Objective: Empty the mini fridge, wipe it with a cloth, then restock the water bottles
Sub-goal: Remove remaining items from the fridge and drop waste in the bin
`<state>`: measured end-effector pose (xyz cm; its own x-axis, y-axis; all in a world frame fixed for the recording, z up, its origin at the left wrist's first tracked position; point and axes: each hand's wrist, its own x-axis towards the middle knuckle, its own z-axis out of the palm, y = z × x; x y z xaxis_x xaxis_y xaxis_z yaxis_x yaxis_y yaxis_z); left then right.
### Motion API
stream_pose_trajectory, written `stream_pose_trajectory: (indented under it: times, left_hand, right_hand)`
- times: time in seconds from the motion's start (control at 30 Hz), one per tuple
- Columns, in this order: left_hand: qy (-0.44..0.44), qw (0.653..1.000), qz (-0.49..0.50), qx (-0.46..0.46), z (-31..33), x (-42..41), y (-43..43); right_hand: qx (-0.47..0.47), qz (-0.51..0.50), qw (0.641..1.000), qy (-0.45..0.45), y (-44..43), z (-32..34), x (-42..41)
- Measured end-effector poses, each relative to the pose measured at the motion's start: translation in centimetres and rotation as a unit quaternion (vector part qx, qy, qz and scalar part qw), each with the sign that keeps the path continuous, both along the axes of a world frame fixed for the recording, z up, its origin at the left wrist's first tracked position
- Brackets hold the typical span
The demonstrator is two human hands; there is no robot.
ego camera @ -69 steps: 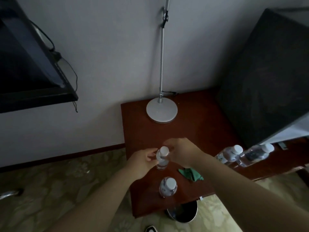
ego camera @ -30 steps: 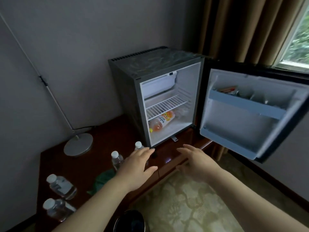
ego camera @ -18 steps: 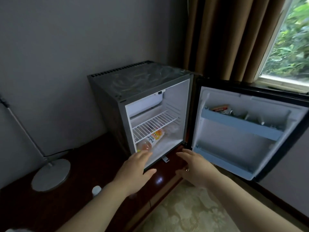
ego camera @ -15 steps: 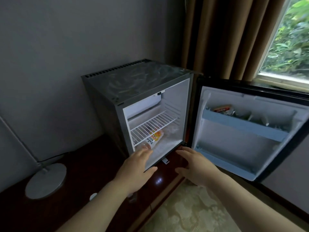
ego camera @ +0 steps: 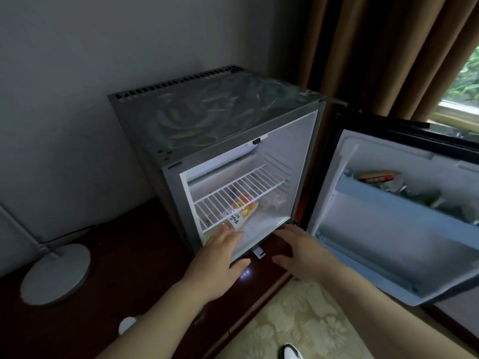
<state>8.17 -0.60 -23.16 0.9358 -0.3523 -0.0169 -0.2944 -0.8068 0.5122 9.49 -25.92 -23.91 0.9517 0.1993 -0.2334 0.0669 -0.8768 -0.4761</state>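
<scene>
Grey metal mini fridge (ego camera: 220, 117), door open, on a dark wooden cabinet (ego camera: 124, 255); left hand (ego camera: 220, 257) and right hand (ego camera: 305, 255), fingers spread and empty, at its threshold near an orange-labelled plastic bottle (ego camera: 242, 211) lying inside.

Dim, soft, wide-angle edge distortion

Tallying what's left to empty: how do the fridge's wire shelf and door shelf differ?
The white wire shelf is an open grid, bare on top; the pale blue plastic door shelf is solid and holds packets. The wire shelf sits inside the fridge, the door shelf on its door.
</scene>
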Motion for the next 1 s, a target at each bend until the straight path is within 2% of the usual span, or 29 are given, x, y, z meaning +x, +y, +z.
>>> stream_pose_trajectory:
  times: [0.17, 0.37, 0.7, 1.0]
  left_hand:
    - [0.022, 0.999, 0.027, 0.026, -2.2, 2.2, -1.7]
    - [0.057, 0.989, 0.09, 0.103, -5.3, 4.8, -4.2]
    - [0.116, 0.943, 0.268, 0.157, -10.8, 8.7, -6.2]
    - [0.094, 0.909, 0.359, 0.192, -12.9, 9.9, -6.1]
  right_hand:
    - [0.006, 0.038, 0.999, 0.003, -1.3, -1.0, 3.8]
    - [0.013, 0.117, 0.992, 0.035, -2.6, -2.6, 7.8]
    - [0.032, 0.175, 0.98, 0.087, -2.8, -6.2, 11.8]
    - [0.041, 0.176, 0.979, 0.1, -3.0, -7.0, 13.4]
